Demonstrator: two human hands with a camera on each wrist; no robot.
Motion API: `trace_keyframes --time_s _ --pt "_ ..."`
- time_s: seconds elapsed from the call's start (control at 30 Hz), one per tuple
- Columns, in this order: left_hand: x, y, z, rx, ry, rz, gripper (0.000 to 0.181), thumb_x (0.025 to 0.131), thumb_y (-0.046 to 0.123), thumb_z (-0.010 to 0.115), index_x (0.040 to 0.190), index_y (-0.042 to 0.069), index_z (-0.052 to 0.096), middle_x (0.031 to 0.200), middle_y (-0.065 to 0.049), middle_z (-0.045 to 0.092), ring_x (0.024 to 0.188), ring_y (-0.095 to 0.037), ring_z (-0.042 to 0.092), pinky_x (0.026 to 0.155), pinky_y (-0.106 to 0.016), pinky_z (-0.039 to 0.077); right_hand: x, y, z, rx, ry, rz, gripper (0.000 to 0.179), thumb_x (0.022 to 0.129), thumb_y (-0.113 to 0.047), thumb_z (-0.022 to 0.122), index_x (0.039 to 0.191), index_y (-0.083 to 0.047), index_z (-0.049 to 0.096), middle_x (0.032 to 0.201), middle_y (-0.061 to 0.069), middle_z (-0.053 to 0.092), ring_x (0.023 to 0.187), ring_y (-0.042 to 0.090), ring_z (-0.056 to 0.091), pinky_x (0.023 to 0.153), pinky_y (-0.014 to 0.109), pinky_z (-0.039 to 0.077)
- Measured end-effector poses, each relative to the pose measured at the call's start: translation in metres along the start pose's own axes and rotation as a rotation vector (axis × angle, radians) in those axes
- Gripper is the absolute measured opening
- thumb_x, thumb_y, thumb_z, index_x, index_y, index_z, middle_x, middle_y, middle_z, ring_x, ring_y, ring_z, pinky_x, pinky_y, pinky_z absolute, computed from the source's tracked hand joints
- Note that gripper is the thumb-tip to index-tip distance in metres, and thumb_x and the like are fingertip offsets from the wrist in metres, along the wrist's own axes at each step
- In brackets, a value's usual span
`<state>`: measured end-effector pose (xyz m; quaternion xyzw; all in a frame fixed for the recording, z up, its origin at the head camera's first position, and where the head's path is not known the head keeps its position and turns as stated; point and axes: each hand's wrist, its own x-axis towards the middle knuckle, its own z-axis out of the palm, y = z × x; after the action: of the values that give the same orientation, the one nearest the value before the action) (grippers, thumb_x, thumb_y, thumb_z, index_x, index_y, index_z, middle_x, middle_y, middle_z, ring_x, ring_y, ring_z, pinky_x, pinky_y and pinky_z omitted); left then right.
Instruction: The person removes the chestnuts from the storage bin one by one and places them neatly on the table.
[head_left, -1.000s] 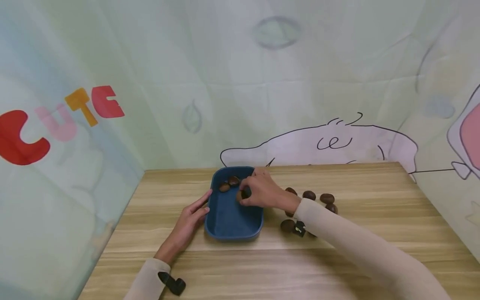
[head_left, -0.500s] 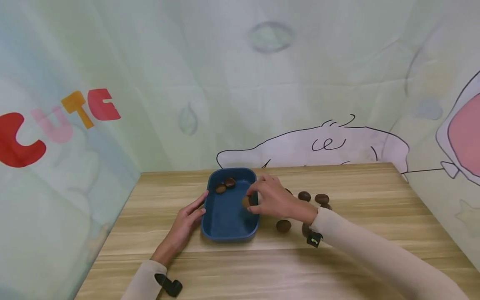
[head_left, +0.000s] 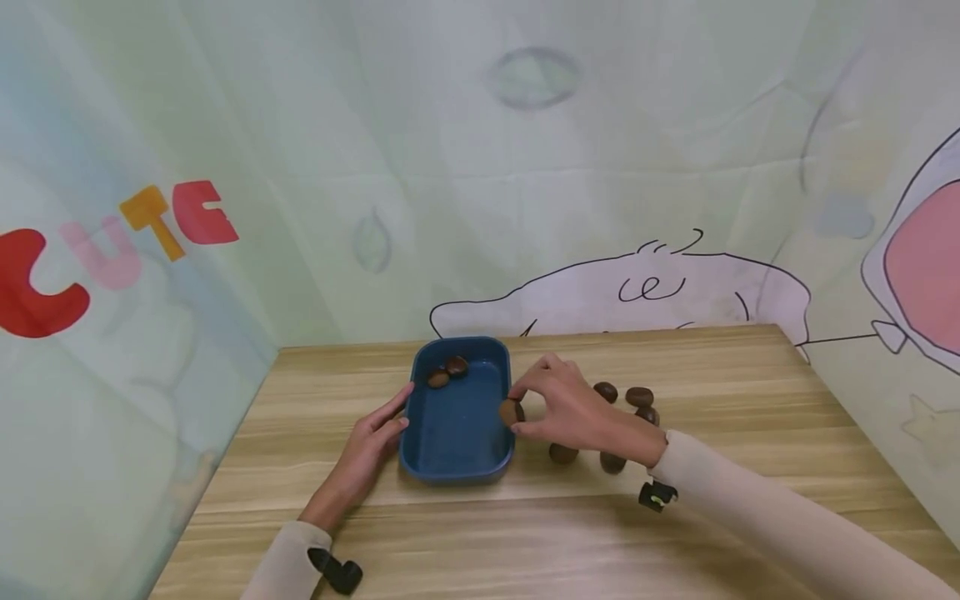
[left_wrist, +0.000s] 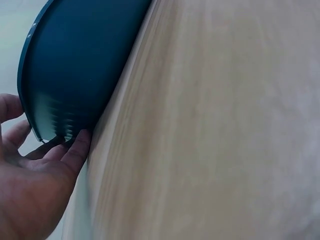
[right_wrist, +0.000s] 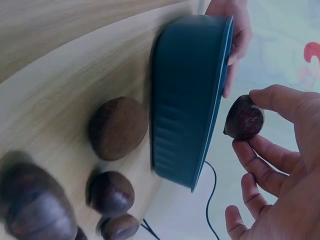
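Observation:
My right hand (head_left: 573, 412) pinches a brown chestnut (head_left: 512, 412) between thumb and fingertips, at the right rim of a blue tray (head_left: 459, 433). In the right wrist view the held chestnut (right_wrist: 245, 118) is up off the table, beyond the tray's rim. My left hand (head_left: 369, 446) rests its extended fingers against the tray's left side; in the left wrist view the fingers (left_wrist: 77, 150) touch the outer wall. Inside the tray, two chestnuts (head_left: 457, 367) lie together in the far left corner.
Several chestnuts lie loose on the wooden table (head_left: 420, 542) right of the tray, among them one chestnut (head_left: 563, 453) near the tray and another chestnut (head_left: 640, 397) farther back. A printed curtain (head_left: 360, 167) stands along the table's back and sides.
My right hand has moved right with the chestnut, from over the inside of the tray to its right rim. My left hand still rests at the tray's left side.

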<state>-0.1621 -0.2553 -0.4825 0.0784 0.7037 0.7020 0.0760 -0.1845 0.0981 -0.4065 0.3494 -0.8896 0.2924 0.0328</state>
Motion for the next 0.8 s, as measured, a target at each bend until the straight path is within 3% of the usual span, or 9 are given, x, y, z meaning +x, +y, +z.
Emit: trace_keyframes --time_s 0.4,0.67,0.8 --pt "0.0 -0.001 -0.001 0.01 -0.006 0.002 0.059 0.114 0.01 0.053 0.17 0.004 0.038 0.179 -0.007 0.03 0.165 -0.029 0.024 0.11 -0.017 0.047 -0.036 0.019 -0.024 -0.012 0.086 0.039 0.031 0.086 -0.025 0.093 0.114 -0.016 0.082 0.104 -0.01 0.071 0.108 0.017 0.054 0.094 0.048 0.041" --pt "0.0 0.0 -0.002 0.012 -0.015 0.0 0.059 0.114 0.011 0.053 0.171 0.005 0.037 0.18 -0.008 0.029 0.166 -0.028 0.022 0.11 -0.017 0.047 -0.061 0.035 -0.036 -0.036 0.139 0.077 0.031 0.085 -0.019 0.094 0.113 -0.013 0.081 0.107 0.001 0.07 0.1 0.02 0.058 0.089 0.045 0.045" --pt "0.0 0.0 -0.002 0.018 -0.015 -0.004 0.059 0.114 0.011 0.053 0.171 0.005 0.038 0.179 -0.007 0.03 0.166 -0.027 0.023 0.11 -0.017 0.047 -0.072 0.04 -0.038 -0.038 0.147 0.113 0.029 0.084 -0.016 0.094 0.11 -0.012 0.082 0.105 0.003 0.072 0.104 0.022 0.057 0.09 0.045 0.045"
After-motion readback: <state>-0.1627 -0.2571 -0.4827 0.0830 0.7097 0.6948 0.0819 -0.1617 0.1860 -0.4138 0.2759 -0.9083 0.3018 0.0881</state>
